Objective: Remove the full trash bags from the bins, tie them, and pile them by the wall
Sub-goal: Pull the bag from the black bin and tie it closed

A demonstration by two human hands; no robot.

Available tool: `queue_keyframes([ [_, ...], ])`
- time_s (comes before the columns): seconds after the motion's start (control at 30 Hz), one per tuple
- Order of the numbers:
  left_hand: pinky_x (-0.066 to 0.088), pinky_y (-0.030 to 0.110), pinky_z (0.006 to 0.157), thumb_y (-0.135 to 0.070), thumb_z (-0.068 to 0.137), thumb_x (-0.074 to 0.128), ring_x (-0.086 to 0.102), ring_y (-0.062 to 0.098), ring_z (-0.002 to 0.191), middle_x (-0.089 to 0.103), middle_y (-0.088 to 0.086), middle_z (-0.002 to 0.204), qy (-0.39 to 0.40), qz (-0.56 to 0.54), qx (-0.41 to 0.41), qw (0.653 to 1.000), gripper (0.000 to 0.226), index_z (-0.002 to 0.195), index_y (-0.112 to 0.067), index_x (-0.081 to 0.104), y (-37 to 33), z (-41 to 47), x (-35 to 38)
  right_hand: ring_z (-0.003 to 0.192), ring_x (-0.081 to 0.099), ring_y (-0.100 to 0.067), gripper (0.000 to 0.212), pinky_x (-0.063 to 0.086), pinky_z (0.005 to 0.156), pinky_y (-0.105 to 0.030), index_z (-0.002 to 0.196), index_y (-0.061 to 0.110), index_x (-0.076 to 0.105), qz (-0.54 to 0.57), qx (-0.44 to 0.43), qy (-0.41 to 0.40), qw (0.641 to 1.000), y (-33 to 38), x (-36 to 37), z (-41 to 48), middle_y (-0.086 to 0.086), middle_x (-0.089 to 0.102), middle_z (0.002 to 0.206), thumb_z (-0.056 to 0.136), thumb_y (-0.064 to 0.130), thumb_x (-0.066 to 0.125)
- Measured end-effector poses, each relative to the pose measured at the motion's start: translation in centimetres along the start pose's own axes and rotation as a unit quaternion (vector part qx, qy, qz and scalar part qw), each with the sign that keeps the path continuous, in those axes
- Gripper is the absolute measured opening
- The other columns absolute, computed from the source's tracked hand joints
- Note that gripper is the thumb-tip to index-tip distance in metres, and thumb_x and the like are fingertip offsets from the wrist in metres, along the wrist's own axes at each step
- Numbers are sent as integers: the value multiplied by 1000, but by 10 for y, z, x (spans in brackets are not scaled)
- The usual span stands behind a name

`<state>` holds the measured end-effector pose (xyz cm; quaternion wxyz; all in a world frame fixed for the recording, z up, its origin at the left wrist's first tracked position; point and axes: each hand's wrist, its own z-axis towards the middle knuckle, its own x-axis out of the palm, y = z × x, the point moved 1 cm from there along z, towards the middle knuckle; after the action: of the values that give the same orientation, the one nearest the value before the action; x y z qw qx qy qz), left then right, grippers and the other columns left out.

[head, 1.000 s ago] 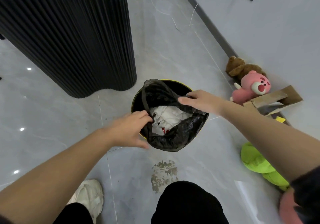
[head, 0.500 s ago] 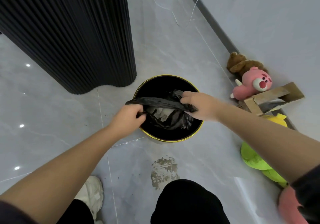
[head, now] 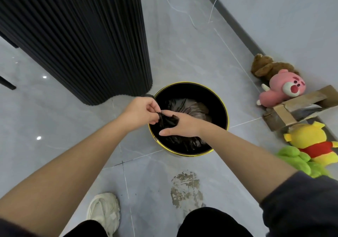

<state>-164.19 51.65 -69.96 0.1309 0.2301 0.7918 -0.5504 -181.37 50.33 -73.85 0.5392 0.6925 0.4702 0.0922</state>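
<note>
A round black bin with a gold rim (head: pixel 225 108) stands on the grey floor in front of me. Inside it sits a full black trash bag (head: pixel 193 108), its top gathered into a bunch over the bin's left side. My left hand (head: pixel 141 113) pinches the gathered plastic from the left. My right hand (head: pixel 180 125) grips the same bunch from the right, fingers wrapped around it. Both hands meet above the bin's left rim. The bag's contents are hidden under the closed plastic.
A tall black fluted column (head: pixel 82 35) stands just left of the bin. Along the right wall (head: pixel 292 17) lie plush toys: brown (head: pixel 265 66), pink (head: pixel 281 88), yellow (head: pixel 314 141), green (head: pixel 300 159), plus a cardboard box (head: pixel 292 108). A floor stain (head: pixel 186 189) and my shoe (head: pixel 104 211) are near me.
The bag's open mouth, stretched between my hands with white trash showing, has been drawn shut. My hands have come together, bunching the top over the bin.
</note>
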Motion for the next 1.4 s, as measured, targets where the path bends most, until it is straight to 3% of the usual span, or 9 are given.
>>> queue_keyframes([
  [0.13,58,22,58,11,75,68,64,16,58,64,8,66,4,-1,9,1000,23,73,-11,61,-8,9,0,72,55,-8,5,43,75,-24,84,24,65,20,6,-64,998,0,9,12,6,62,74,89,25,65],
  [0.33,47,19,65,-14,81,72,56,8,72,60,-4,81,-131,25,-7,991,15,90,-14,60,26,13,-11,49,41,0,32,32,56,-16,65,25,51,54,47,-85,994,2,6,12,9,45,59,97,22,52],
  [0.53,58,31,65,-12,94,56,64,24,72,64,14,91,-6,-89,-175,981,20,110,0,57,51,16,1,64,50,-9,25,36,61,-16,73,33,57,43,77,-81,993,8,3,4,5,57,70,97,27,51],
  [0.67,61,35,63,-7,91,60,65,24,63,64,16,75,-11,-95,-170,981,11,83,-5,53,48,19,3,66,49,-14,26,35,63,-24,79,15,60,56,78,-125,988,18,-11,-11,-1,54,68,97,29,50],
  [0.87,61,34,59,-3,89,61,64,25,62,63,17,75,-10,-121,-184,975,8,89,-3,53,40,19,14,49,26,-16,31,19,56,-33,71,11,46,117,40,-288,950,42,-55,-31,5,27,50,97,29,49],
  [0.97,61,34,61,-4,89,61,65,27,64,64,20,80,-10,-127,-185,974,7,89,-3,54,30,22,24,53,34,-10,41,24,54,-29,62,4,42,106,14,-365,925,62,-82,-47,-4,36,58,97,23,50],
  [1.03,60,32,57,-3,89,61,64,27,63,64,21,80,-7,-137,-186,973,9,86,-4,53,21,26,33,64,42,-13,44,27,59,-29,77,-13,50,119,0,-401,908,72,-100,-56,-10,46,69,96,27,51],
  [1.2,57,33,50,-4,91,58,61,27,59,60,17,72,-42,-183,-200,962,5,91,-1,54,-1,29,57,72,57,-26,52,38,68,-35,93,-18,53,141,-31,-435,889,99,-130,-68,-19,59,77,92,34,51],
  [1.4,52,41,84,-22,97,48,62,27,96,61,9,107,-34,-213,-185,959,19,112,-11,52,-33,7,33,96,66,-28,29,49,90,-43,94,1,65,211,-44,-430,877,143,-128,-71,-17,69,103,95,27,52],
])
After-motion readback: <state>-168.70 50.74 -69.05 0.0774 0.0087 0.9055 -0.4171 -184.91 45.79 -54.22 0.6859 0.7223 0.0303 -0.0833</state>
